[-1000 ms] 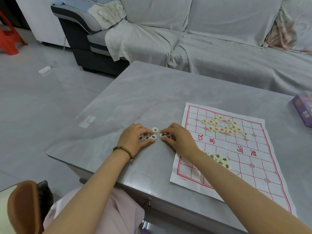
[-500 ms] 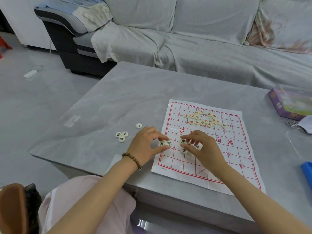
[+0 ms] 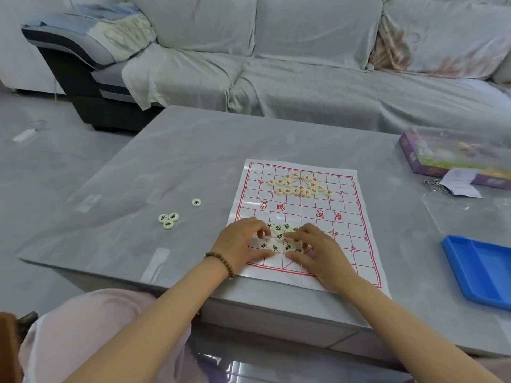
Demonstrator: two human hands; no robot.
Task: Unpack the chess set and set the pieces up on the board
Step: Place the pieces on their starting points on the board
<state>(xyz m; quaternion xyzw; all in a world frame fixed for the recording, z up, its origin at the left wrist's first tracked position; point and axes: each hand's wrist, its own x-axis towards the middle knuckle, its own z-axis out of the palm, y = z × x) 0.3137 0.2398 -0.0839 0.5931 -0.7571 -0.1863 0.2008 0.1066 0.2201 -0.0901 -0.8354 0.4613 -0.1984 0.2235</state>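
Left hand [image 3: 243, 246] and right hand [image 3: 318, 251] curl their fingers round black pieces [image 3: 278, 235] at 6 o'clock on the board [image 3: 351, 230]. Red pieces [image 3: 300, 185] cluster at 12. Four strays [image 3: 168, 220] lie on the desk [image 3: 179, 161], 9 o'clock.

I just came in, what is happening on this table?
A person sits at the grey table with a white paper board with a red grid spread on it. The left hand and the right hand rest with curled fingers on a heap of cream round pieces with black characters on the board's near half; whether either pinches one is unclear. Cream round pieces with red characters lie bunched on the far half. Four more black-character pieces lie on the table, left of the board.
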